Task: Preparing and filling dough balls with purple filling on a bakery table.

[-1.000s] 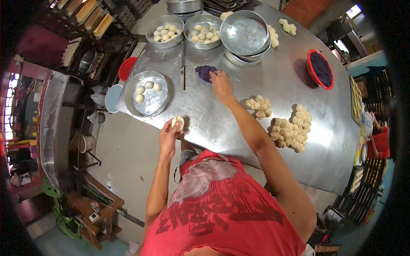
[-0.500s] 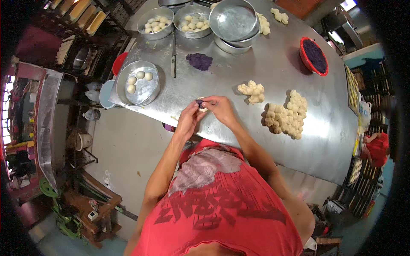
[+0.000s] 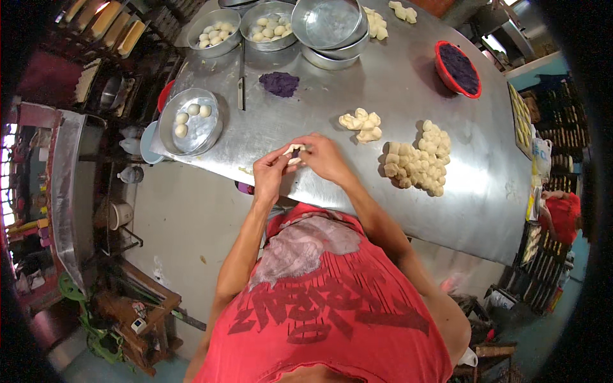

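Between my hands, just over the near edge of the metal table, is a small piece of pale dough with purple filling in its middle. My left hand grips its left side and my right hand pinches its right side. The dough's rim rises around the filling, which still shows at the top. Left of my hands, a round metal pan holds several smooth dough balls. A flattened heap of purple filling lies beyond my hands. To the right are a small dough clump and a larger cluster of dough pieces.
A long flat blade lies beside the purple heap. Two pans of dough balls and stacked metal pans stand at the back. A red bowl of purple filling is at far right. Another person in red is at the right edge.
The dough's edges have been drawn up around the purple filling, and my fingers have closed in at both sides. The whole view has shifted slightly, moving the table's things left and up.
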Demonstrator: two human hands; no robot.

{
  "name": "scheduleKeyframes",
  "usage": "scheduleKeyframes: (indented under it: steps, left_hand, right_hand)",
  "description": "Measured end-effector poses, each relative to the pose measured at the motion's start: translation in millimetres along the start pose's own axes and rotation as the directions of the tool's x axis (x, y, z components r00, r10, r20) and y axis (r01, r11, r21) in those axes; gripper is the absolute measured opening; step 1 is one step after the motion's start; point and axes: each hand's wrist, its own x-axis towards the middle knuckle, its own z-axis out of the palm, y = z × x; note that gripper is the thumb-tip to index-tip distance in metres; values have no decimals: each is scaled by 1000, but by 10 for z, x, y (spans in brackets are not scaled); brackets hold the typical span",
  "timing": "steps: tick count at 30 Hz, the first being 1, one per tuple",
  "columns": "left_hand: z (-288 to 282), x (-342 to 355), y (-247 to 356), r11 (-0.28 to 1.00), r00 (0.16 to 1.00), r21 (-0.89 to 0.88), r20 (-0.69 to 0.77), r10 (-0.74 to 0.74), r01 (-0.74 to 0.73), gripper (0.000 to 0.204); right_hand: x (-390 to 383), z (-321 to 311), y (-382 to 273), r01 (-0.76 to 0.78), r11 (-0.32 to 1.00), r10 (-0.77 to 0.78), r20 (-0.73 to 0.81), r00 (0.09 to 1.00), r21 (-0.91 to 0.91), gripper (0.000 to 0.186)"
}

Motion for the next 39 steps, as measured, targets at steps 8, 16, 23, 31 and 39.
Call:
scheduleKeyframes:
  steps: [8, 16, 23, 31, 39]
  left_hand:
    - [-1, -118, 241, 710, 975, 669, 180, 130, -218, 39]
    - [-116, 617, -473, 416, 832, 756, 301, 466, -506, 5]
    - [-178, 682, -371, 650, 916, 647, 244, 320, -399, 19]
    - [-128, 385, -409, -188, 649, 788, 596, 474, -586, 35]
    - [-126, 651, -408, 89, 727, 796, 494, 477, -599, 31]
  right_hand:
    - [-13, -268, -208, -57, 997, 63, 109, 992, -51, 24]
    - [255, -25, 300, 22, 781, 180, 258, 949, -624, 21]
    - [118, -90, 650, -104, 982, 103, -14, 995, -159, 27]
    - [-382, 175, 367, 18, 513, 207, 143, 968, -858, 36]
    - [-6, -602, 488, -111, 947, 31, -256, 966, -301, 22]
